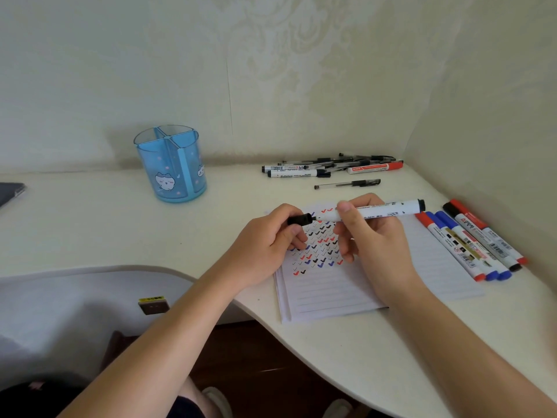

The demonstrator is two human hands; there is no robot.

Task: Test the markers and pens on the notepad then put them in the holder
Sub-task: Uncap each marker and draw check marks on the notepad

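My right hand grips a white marker with a black end, held level above the notepad. My left hand pinches its black cap at the marker's left tip. The lined notepad is covered with red, blue and black check marks. The blue see-through holder with divided compartments stands at the back left, with nothing showing inside. A pile of pens and markers lies by the back wall. One black pen lies apart in front of the pile.
Several red, blue and black markers lie side by side to the right of the notepad, close to the side wall. The white desk has a curved front edge. A dark object pokes in at the far left.
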